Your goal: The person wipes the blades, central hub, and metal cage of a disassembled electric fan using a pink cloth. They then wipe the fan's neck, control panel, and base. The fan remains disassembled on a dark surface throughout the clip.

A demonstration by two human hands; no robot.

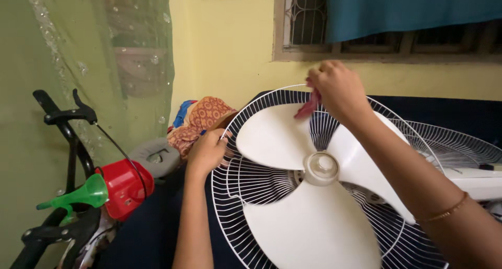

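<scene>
— Left hand [207, 153]?
— Curled around the left edge of the white wire fan guard [246, 188], fingers wrapped over the rim, gripping it.
— And the right hand [339, 88]?
— Up at the top of the guard, fingers pinched together on a small red rag [308, 107], pressing it against the wires near the rim.
— Where's the fan itself?
— Lying across a dark blue surface [151, 232] in the middle of the view, face turned up toward the camera. Three white blades [314, 227] showing in front of the rear guard, round hub [320, 167] at the centre. White motor housing [478, 182] sticking out to the right.
— Anything on the wrist?
— Thin gold bracelet [447, 212] on the right forearm.
— Around the fan?
— Patterned orange cloth [201, 121] bundled just behind the left hand. Red container [127, 188] and a green funnel [83, 195] well off to the left, beside a black frame [65, 122]. Green sheer curtain [104, 54] behind those, yellow wall [230, 49], barred window [308, 15] with a teal cloth [408, 10] hanging over it.
</scene>
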